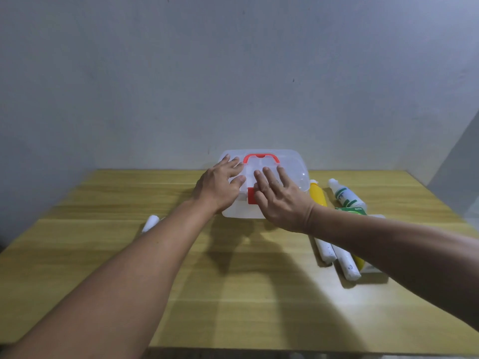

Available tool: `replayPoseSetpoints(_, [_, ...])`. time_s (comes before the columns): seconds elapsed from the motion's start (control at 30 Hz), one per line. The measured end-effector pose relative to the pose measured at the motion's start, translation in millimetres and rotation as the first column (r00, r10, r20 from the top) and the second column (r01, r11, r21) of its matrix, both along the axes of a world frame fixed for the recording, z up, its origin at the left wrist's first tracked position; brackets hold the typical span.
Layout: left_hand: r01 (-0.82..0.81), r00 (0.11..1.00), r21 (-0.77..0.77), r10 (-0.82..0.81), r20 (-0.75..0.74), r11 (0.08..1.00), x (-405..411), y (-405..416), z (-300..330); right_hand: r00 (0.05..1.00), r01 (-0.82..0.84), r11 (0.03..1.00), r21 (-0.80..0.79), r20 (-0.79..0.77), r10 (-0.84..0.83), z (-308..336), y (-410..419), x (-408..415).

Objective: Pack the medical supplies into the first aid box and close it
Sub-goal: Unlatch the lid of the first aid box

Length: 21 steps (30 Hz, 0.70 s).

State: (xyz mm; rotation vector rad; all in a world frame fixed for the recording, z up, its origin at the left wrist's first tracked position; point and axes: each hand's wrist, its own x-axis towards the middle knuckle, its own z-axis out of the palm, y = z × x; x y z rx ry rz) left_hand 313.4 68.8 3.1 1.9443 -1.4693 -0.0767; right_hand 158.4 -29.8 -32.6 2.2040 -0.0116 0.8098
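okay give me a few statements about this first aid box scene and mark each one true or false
1. The first aid box has its lid down. True.
2. Both hands rest on the box. True: left hand and right hand lie on its lid.
3. The box handle is blue. False: it is red.
4. The yellow bottle is inside the box. False: it lies on the table, right of the box.
5. White rolls lie on the table. True.

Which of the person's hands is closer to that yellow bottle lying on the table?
The right hand. It rests on the clear box, just left of the yellow bottle as seen here. The left hand lies on the box's far side, beyond the red latch.
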Motion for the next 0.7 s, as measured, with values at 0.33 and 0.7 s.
replayPoseSetpoints(0.33, [0.017, 1.0, -0.025, -0.017, -0.004, 1.0, 3, -1, -1, 0.999, -0.032, 0.998, 0.052, -0.012, 0.033, 0, -3, -3])
replayPoseSetpoints(0.7, [0.082, 0.994, -0.072, -0.087, -0.072, 0.994, 21, -13, -2, 0.94, -0.272, 0.952, 0.14, -0.175, 0.294, 21, -65, -7])
